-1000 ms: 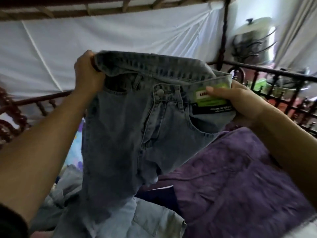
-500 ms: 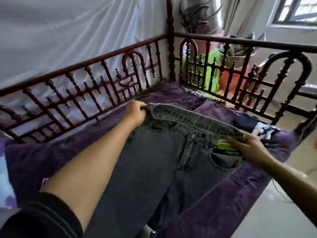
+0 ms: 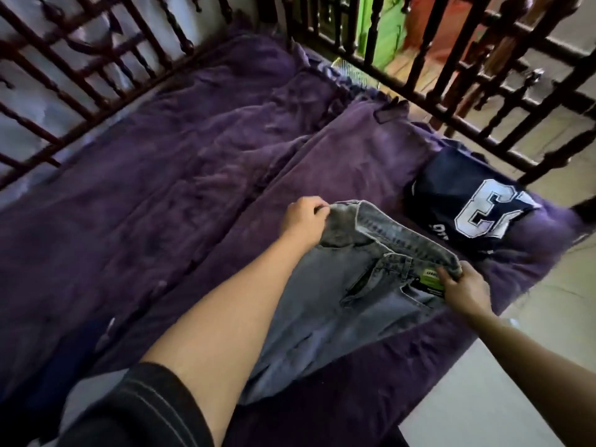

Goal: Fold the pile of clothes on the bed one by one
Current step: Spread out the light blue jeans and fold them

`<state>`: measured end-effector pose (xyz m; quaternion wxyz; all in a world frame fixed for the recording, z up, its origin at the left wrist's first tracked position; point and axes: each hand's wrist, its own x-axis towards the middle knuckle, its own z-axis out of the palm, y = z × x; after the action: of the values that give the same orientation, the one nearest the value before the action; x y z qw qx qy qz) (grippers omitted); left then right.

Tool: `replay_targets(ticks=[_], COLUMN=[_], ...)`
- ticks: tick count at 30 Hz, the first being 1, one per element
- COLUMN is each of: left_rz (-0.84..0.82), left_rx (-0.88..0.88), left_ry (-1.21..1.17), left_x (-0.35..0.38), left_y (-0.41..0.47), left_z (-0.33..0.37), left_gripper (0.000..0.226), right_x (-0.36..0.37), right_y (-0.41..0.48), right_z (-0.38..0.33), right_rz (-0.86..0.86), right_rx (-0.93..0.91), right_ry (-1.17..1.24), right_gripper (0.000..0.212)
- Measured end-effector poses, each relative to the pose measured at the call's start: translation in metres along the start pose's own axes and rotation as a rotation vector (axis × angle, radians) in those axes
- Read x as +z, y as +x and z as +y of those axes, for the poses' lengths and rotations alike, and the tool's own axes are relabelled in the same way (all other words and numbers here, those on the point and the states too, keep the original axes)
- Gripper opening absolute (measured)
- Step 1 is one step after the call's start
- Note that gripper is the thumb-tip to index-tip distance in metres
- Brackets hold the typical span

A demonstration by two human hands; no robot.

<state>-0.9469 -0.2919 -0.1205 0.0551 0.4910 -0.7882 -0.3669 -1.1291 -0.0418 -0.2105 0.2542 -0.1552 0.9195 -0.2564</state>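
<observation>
At the far left I see the dark red turned-wood bed rail [image 3: 64,75] along the side of the bed, with pale fabric behind its spindles. Below it spreads the rumpled purple plush blanket [image 3: 161,195] that covers the bed and carries everything else here. At the bottom left a black sleeve with thin pale lines [image 3: 138,411] ends near the elbow, and a bare forearm reaches out across the blanket.

The left hand [image 3: 304,221] is clenched on one end of the waistband of the pale blue-grey denim jeans [image 3: 335,304], fingers curled over the edge with cloth bunched inside them. The jeans lie front side up near the bed's right edge. Their waistband is farthest from me, stretched between the two hands, and the legs trail back toward me under the left forearm. I cannot tell whether the waistband itself touches the blanket. A dark gap shows at the fly.

Just right of the fly, a bright green paper label [image 3: 430,280] sits at the waist. The right hand [image 3: 464,288] pinches the waistband's other end beside it, thumb against the label.

Further right, beyond the jeans and apart from them, a folded navy jersey with a large white number [image 3: 467,201] lies on the blanket near the dark wooden foot rail [image 3: 477,101]. Pale floor [image 3: 483,391] shows past the bed's edge.
</observation>
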Motion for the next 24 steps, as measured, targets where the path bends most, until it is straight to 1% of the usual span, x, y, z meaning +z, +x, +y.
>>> replay_targets(ticks=[2,4,5,6,7,9,10,12,14,15,17,19,20,21,22,23,24], left_rz=[-0.013,-0.021,-0.019,-0.016,-0.015,-0.031,-0.051,-0.095,-0.130,-0.153,-0.190,-0.197,-0.189,-0.174,-0.159,-0.146,-0.127], left_rx=[-0.069,-0.163,-0.205,-0.251,-0.306,-0.429,-0.491,-0.613,-0.721,-0.765,-0.846,-0.909,-0.940,-0.961,-0.972,-0.975,-0.967], left_ry=[-0.043,-0.042,-0.027,-0.007,0.016,0.068,0.092,0.141,0.208,0.241,0.297,0.346,0.357,0.366,0.379,0.395,0.404], left_x=[0.011,0.010,0.006,0.002,-0.002,-0.009,-0.010,-0.009,-0.006,-0.003,0.003,0.010,0.013,0.016,0.017,0.017,0.016], left_y=[0.010,0.009,0.003,-0.005,-0.017,-0.046,-0.063,-0.097,-0.128,-0.143,-0.172,-0.196,-0.209,-0.221,-0.231,-0.239,-0.243], left_z=[-0.011,-0.038,-0.057,-0.078,-0.101,-0.147,-0.169,-0.212,-0.253,-0.272,-0.307,-0.332,-0.343,-0.351,-0.356,-0.358,-0.359], left_gripper=[0.021,0.021,0.021,0.020,0.020,0.021,0.023,0.025,0.027,0.031,0.042,0.050,0.048,0.042,0.033,0.025,0.021], right_x=[0.004,0.009,0.012,0.017,0.023,0.044,0.059,0.097,0.142,0.166,0.210,0.242,0.255,0.264,0.268,0.268,0.266], right_y=[0.019,0.027,0.029,0.031,0.031,0.029,0.026,0.017,0.008,0.004,-0.001,-0.002,-0.003,-0.004,-0.005,-0.006,-0.007], right_z=[0.009,0.010,0.006,0.000,-0.010,-0.037,-0.055,-0.093,-0.125,-0.138,-0.154,-0.161,-0.162,-0.160,-0.158,-0.155,-0.153], right_rz=[-0.043,-0.119,-0.152,-0.165,-0.160,-0.152,-0.182,-0.307,-0.458,-0.507,-0.552,-0.603,-0.636,-0.654,-0.648,-0.615,-0.571], right_rx=[0.041,0.078,0.073,0.027,-0.060,-0.301,-0.421,-0.598,-0.700,-0.753,-0.850,-0.876,-0.866,-0.850,-0.833,-0.827,-0.825], right_ry=[-0.122,-0.284,-0.372,-0.460,-0.550,-0.696,-0.744,-0.763,-0.737,-0.741,-0.776,-0.829,-0.880,-0.946,-1.006,-1.021,-0.979], right_gripper=[0.018,0.017,0.019,0.026,0.033,0.040,0.044,0.048,0.049,0.050,0.055,0.064,0.067,0.065,0.056,0.042,0.030])
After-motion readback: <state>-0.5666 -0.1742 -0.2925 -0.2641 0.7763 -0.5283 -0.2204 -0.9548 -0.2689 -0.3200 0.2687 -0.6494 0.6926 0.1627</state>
